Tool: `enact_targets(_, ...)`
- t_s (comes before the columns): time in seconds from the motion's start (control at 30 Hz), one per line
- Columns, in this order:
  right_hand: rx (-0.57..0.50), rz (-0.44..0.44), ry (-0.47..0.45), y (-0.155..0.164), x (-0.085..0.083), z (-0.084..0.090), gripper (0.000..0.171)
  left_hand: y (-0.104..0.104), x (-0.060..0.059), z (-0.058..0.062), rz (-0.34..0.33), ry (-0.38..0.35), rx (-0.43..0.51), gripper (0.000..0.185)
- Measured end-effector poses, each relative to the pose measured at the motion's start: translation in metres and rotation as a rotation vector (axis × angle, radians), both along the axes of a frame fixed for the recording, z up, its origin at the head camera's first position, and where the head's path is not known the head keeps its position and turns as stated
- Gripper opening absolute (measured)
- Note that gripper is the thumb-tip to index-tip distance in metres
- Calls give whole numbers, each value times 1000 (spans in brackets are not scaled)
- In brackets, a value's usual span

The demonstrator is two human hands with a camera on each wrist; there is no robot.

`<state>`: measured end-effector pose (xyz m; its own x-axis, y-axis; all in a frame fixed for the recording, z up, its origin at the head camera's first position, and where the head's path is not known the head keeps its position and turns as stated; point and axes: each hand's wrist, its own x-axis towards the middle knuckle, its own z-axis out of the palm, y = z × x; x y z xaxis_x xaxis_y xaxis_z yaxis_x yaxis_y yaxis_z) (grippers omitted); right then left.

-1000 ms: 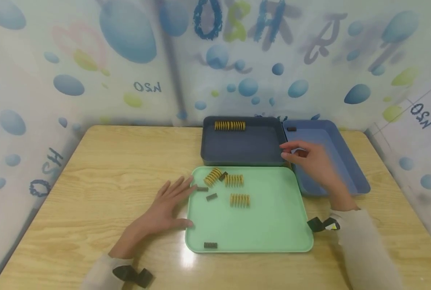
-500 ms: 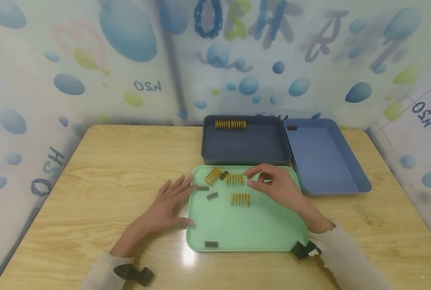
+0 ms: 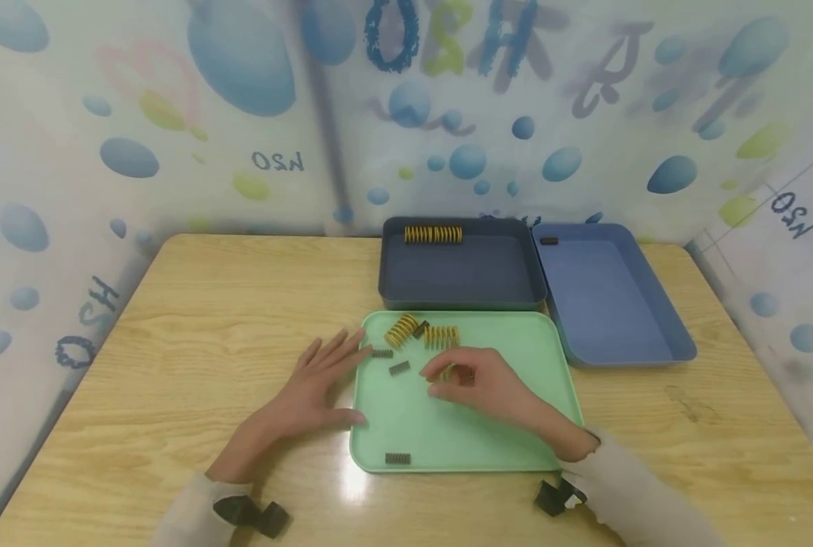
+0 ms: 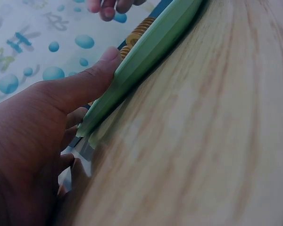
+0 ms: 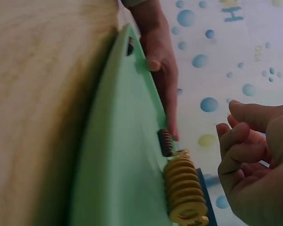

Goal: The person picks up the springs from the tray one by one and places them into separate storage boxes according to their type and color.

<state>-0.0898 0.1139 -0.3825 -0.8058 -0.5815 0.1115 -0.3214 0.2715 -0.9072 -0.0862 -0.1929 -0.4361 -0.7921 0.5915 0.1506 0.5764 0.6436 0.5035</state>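
Observation:
A green tray (image 3: 502, 448) lies mid-table with three yellow springs and several small dark springs. My right hand (image 3: 464, 378) hovers with curved fingers over the yellow spring (image 3: 447, 372) near the tray's middle. In the right wrist view its fingers (image 5: 247, 141) stand apart from that yellow spring (image 5: 185, 193) and hold nothing. My left hand (image 3: 321, 376) lies flat on the table, thumb (image 4: 96, 75) pressed against the green tray's rim (image 4: 146, 52). Two more yellow springs (image 3: 402, 330) (image 3: 441, 336) lie at the tray's far edge.
Behind the green tray stands a dark blue tray (image 3: 461, 292) holding one yellow spring (image 3: 433, 235). A lighter blue tray (image 3: 612, 311) to its right holds one small dark spring (image 3: 548, 241). Small dark springs (image 3: 399, 369) (image 3: 397, 459) lie on the green tray. Patterned walls enclose the table.
My right hand has come back from the lighter blue tray to the green tray and lowered over a yellow spring. The left hand has stayed put.

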Motion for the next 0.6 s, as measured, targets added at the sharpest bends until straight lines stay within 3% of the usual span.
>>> enact_targets(0.2,-13,81,-3,-10,7,-15,18,0,-1,-2,3,2,-8,96)
enact_targets(0.43,-54,188,106,-18,12,-34,15,-1,0,-2,2,-1,-2,96)
enact_targets(0.6,-44,235,66,-23,19,-40,17,0,-1,-3,-2,7,-2,95)
